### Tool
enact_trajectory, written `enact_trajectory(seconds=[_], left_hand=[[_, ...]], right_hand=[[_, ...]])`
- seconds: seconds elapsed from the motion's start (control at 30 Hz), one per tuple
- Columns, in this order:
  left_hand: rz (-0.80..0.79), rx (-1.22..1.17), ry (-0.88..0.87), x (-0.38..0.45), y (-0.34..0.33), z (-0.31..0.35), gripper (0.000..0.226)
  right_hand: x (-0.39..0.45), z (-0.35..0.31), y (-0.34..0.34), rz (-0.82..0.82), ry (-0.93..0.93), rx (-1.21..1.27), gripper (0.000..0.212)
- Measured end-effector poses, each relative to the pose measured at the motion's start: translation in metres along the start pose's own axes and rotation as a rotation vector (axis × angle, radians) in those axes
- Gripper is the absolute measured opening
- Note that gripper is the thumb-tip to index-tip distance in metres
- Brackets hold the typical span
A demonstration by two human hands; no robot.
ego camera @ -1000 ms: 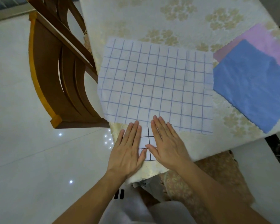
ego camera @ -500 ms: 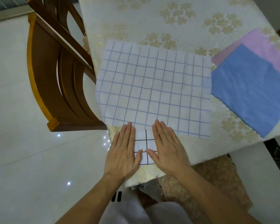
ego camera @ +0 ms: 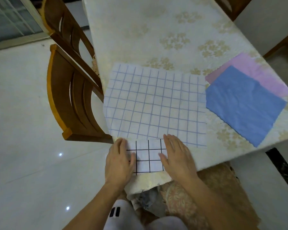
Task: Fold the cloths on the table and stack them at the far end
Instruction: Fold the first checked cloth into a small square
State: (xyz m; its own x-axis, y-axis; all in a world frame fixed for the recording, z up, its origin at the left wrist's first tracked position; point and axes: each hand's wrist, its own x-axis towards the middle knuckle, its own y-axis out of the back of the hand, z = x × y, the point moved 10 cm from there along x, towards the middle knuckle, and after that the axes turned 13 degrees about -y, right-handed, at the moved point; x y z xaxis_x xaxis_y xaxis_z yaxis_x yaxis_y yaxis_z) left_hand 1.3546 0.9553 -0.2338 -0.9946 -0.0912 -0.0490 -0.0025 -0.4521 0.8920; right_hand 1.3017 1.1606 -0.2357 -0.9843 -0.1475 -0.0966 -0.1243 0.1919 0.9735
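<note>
hands [ego camera: 119,161] spread apart, flat on folded cloth [ego camera: 148,156]

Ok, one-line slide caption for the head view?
Both hands flat on a small black-grid cloth at the table's near edge.

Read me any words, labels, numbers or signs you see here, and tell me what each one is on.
None: no readable text anywhere.
Black-grid cloth: only grid lines.
Blue-grid cloth: only grid lines.
Tablecloth: flower pattern, no words.
White garment: two black bars, a mark, not letters.
</note>
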Motion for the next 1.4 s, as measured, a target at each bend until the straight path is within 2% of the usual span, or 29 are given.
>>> enact_trajectory(seconds=[0.07,0.1,0.23,0.4,0.57,0.63,0.73,0.9,1.0,1.13,1.27,1.4], left_hand=[[0.068,0.002,0.097,-0.006,0.014,-0.005,0.034],[0.073,-0.033,0.150,-0.009,0.016,-0.008,0.030],[0.064,-0.187,0.316,-0.012,0.013,-0.013,0.027],[0.091,-0.269,0.399,-0.011,0.009,-0.009,0.017],[0.103,-0.379,0.528,-0.015,0.003,-0.019,0.018],[0.099,-0.418,0.579,-0.018,0.000,-0.025,0.015],[0.081,-0.469,0.657,-0.026,-0.011,-0.042,0.012],[0.113,-0.596,0.746,-0.041,-0.016,-0.055,0.008],[0.139,-0.675,0.816,-0.050,-0.016,-0.061,0.010],[0.124,-0.682,0.734,-0.045,-0.008,-0.059,0.013],[0.127,-0.684,0.596,-0.031,0.006,-0.047,0.020],[0.139,-0.713,0.506,-0.016,0.022,-0.034,0.014]], right_hand=[[-0.003,0.018,0.012,0.052,-0.125,0.039,0.052],[-0.005,0.024,0.015,0.059,-0.168,0.047,0.048],[-0.006,0.028,0.015,0.005,-0.268,0.061,0.034],[-0.006,0.033,0.004,-0.170,-0.494,0.073,0.037],[-0.008,0.039,-0.009,-0.279,-0.707,0.311,0.035],[-0.006,0.039,-0.013,-0.304,-0.714,0.340,0.027],[-0.002,0.030,-0.015,-0.327,-0.653,0.307,0.035],[0.000,0.014,-0.011,-0.340,-0.610,0.315,0.036],[0.000,0.007,-0.015,-0.369,-0.625,0.411,0.036],[-0.001,-0.002,-0.025,-0.418,-0.670,0.587,0.013],[-0.003,-0.009,-0.030,-0.456,-0.735,0.814,0.025],[0.002,-0.013,-0.004,-0.383,-0.708,0.923,0.026]])
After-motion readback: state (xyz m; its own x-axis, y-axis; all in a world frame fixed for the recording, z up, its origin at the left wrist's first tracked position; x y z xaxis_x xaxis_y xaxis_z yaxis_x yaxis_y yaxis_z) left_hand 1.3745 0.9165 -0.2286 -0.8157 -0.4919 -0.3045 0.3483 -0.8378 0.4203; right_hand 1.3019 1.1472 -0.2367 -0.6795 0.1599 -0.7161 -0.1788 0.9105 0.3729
